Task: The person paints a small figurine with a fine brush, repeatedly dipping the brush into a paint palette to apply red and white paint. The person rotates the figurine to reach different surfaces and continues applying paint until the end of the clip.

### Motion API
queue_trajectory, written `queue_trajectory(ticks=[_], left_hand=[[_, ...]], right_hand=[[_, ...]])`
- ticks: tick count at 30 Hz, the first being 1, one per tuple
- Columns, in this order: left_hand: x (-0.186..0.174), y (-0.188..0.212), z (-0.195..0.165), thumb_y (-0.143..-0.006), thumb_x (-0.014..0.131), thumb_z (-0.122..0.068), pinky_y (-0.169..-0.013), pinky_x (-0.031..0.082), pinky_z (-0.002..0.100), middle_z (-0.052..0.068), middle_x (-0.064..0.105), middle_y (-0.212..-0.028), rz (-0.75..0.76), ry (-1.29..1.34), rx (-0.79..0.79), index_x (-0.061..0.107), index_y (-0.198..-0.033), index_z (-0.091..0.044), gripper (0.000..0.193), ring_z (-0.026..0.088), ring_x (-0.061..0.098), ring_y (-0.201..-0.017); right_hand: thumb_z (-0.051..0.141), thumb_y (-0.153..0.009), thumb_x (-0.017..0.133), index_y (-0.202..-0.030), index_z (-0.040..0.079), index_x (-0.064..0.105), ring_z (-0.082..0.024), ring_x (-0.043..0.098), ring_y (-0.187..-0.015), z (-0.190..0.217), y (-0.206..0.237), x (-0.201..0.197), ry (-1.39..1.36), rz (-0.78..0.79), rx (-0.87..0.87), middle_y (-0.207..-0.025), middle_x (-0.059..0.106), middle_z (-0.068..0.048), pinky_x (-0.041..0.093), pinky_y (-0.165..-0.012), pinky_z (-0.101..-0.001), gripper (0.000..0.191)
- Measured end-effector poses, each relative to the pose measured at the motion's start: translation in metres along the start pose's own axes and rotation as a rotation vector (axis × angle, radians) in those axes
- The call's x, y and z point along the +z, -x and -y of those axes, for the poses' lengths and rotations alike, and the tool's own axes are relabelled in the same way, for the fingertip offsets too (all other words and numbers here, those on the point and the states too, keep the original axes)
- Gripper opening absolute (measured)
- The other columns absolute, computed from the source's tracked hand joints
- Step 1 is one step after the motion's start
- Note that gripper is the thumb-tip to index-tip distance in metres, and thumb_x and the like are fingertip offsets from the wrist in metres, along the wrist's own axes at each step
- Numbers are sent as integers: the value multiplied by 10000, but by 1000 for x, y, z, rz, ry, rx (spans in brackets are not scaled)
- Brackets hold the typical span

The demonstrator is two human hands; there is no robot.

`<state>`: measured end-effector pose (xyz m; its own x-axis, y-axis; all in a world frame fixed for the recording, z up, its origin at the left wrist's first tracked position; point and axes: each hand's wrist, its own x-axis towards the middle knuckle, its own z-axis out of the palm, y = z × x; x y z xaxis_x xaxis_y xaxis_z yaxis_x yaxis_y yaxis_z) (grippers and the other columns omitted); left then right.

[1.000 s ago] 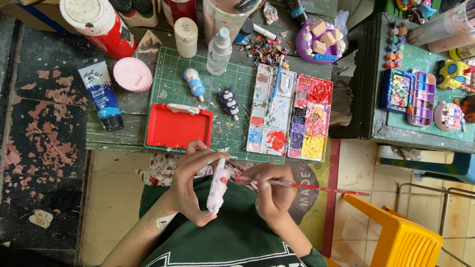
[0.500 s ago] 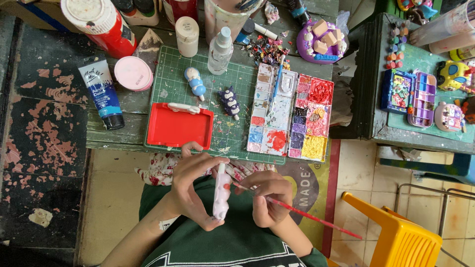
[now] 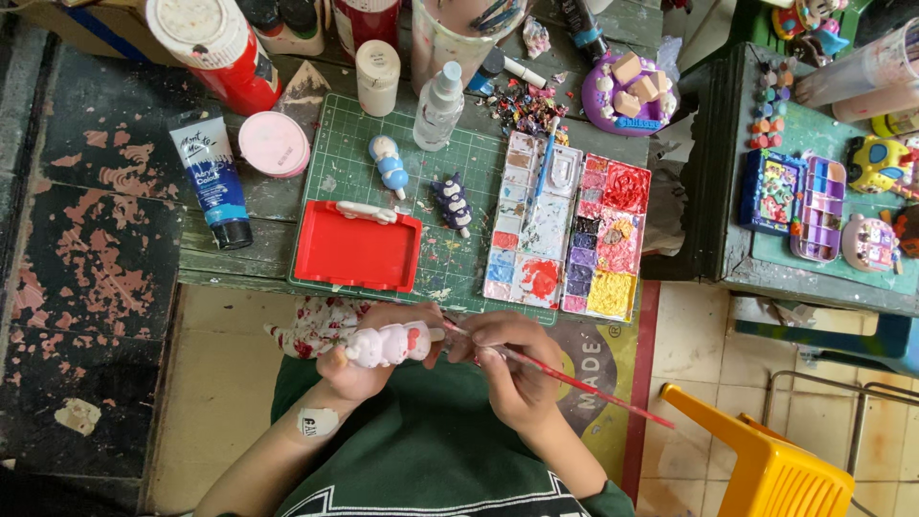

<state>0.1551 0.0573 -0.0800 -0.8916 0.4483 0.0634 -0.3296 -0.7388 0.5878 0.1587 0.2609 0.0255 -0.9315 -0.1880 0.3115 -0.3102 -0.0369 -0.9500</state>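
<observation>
My left hand grips a small white and pink figurine, turned on its side just below the table's front edge. My right hand holds a thin red paintbrush; its tip touches the figurine's right end and its handle points down to the right. A paint-stained cloth lies under my left hand. On the green cutting mat lie a red tray, a blue figurine and a dark figurine. Two paint palettes sit to the right of them.
A blue paint tube, a pink lid, a red can, a spray bottle and jars stand at the back of the worn table. A second table at right holds small toys. A yellow plastic chair stands at lower right.
My left hand has turned the figurine from upright to lying sideways. The brush tip has come up against its right end, and both hands have shifted slightly.
</observation>
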Motion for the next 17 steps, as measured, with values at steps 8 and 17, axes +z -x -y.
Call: queue_trajectory(ticks=[8, 17], left_hand=[[7, 1, -5, -704, 642, -844, -869, 522, 426, 240, 686, -1222, -25, 0, -40, 598, -1351, 91, 1138, 307, 669, -996], [9, -1, -9, -753, 627, -842, -889, 524, 426, 253, 668, -1294, 18, -55, -22, 575, -1395, 85, 1128, 291, 659, -1041]], right_hand=[[80, -1050, 613, -1083, -2, 532, -212, 731, -813, 2, -9, 3, 25, 33, -21, -992, 675, -172, 616, -756, -332, 119], [20, -978, 685, -1015, 17, 562, -187, 706, -764, 6, -21, 6, 136, 66, -34, -870, 717, -104, 584, -701, -311, 130]])
